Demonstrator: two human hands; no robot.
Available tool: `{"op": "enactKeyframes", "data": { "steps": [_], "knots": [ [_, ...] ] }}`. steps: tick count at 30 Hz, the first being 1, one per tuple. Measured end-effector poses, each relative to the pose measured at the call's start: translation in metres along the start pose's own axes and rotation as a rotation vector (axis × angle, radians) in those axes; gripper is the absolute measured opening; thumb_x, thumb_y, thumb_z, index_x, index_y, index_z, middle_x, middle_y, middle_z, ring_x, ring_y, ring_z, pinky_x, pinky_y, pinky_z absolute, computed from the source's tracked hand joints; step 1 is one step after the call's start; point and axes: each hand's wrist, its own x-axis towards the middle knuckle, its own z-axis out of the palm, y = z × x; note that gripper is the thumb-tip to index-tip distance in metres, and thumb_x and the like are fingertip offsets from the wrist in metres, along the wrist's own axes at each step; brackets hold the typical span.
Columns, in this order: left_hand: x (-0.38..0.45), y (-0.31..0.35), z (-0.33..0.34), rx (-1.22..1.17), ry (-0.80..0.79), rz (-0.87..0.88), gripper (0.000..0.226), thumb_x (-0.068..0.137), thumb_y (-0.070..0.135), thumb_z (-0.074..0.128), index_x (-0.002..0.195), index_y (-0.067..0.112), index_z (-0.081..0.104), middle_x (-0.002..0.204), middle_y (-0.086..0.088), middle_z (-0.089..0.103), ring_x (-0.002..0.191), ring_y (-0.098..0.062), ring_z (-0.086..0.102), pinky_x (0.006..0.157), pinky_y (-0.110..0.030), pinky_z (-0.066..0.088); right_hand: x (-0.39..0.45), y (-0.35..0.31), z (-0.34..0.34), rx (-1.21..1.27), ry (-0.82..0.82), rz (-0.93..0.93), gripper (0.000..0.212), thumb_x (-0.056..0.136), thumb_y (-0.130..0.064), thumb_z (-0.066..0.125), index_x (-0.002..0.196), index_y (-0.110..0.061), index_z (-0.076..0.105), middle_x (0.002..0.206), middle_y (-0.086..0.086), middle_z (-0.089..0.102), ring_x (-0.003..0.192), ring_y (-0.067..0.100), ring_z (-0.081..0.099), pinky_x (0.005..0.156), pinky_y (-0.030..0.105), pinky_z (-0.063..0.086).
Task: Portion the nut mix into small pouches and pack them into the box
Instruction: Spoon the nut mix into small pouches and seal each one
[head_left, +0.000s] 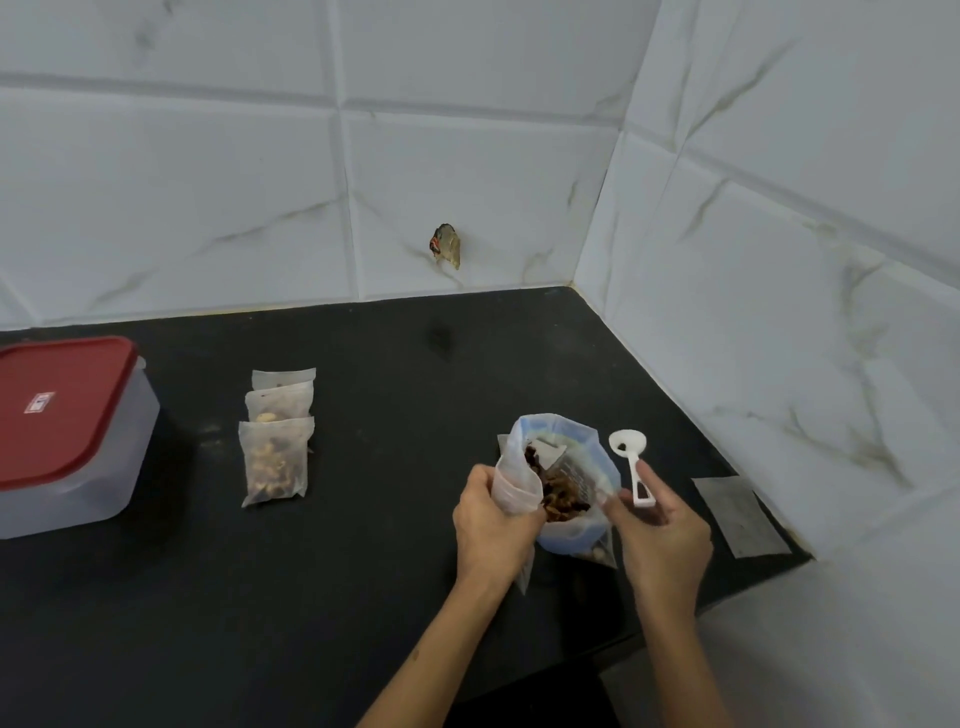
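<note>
1. Left hand (491, 525) curled round rolled rim of clear plastic nut-mix bag (566, 483), standing on black surface (363, 519).
2. Right hand (660, 530) pinching white plastic scoop (631, 462), bowl raised beside bag.

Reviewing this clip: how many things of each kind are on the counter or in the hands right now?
Filled pouches: 3, in an overlapping row
Empty pouches: 1
Nut mix bag: 1, gripped by both hands
White scoop: 1, held in the right hand
Box with red lid: 1, shut
Total: 7
</note>
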Motion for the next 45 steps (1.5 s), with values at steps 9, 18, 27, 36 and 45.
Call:
{"op": "enactKeyframes", "data": {
  "steps": [9,18,27,36,45],
  "knots": [
    [0.004,0.0,-0.011,0.043,0.023,0.049,0.027,0.075,0.015,0.077,0.091,0.016,0.055,0.087,0.002,0.063,0.075,-0.005,0.062,0.052,-0.014,0.047,-0.006,-0.033,-0.016,-0.493,-0.202,-0.353,0.033,0.088,-0.002,0.057,0.115,-0.016,0.067,0.106,0.004,0.068,0.088,0.009,0.06,0.069,0.011,0.042],
    [0.001,-0.006,-0.005,-0.039,0.077,-0.082,0.04,0.065,0.023,0.083,0.091,0.017,0.053,0.091,0.002,0.062,0.082,-0.009,0.06,0.06,-0.02,0.044,0.012,-0.042,0.026,-1.207,-0.515,-0.241,0.039,0.092,-0.024,0.058,0.129,-0.017,0.05,0.122,0.003,0.051,0.109,0.013,0.052,0.086,0.023,0.045],
    [0.009,-0.021,0.004,-0.332,-0.1,-0.29,0.054,0.062,0.009,0.075,0.114,0.011,0.061,0.103,-0.012,0.071,0.093,-0.023,0.071,0.08,-0.043,0.06,0.031,-0.022,0.017,-0.787,-0.448,-0.108,0.022,0.095,-0.016,0.048,0.104,-0.01,0.067,0.106,0.007,0.064,0.075,0.008,0.051,0.069,0.02,0.047],
    [0.007,-0.023,0.008,-0.434,-0.118,-0.289,0.038,0.077,-0.008,0.065,0.113,0.006,0.059,0.102,-0.017,0.07,0.09,-0.026,0.072,0.07,-0.035,0.059,0.04,-0.012,0.016,-0.675,-0.404,0.111,0.015,0.091,-0.018,0.054,0.097,-0.011,0.067,0.09,0.003,0.063,0.079,0.012,0.06,0.069,0.027,0.054],
    [0.004,-0.016,0.008,-0.397,-0.138,-0.261,0.048,0.063,0.005,0.067,0.11,0.003,0.061,0.1,-0.019,0.071,0.091,-0.029,0.071,0.074,-0.039,0.059,0.023,-0.015,0.032,-0.715,-0.397,-0.043,0.011,0.093,-0.019,0.054,0.089,-0.01,0.059,0.082,0.0,0.057,0.076,0.012,0.059,0.061,0.022,0.05]
  ]
}}
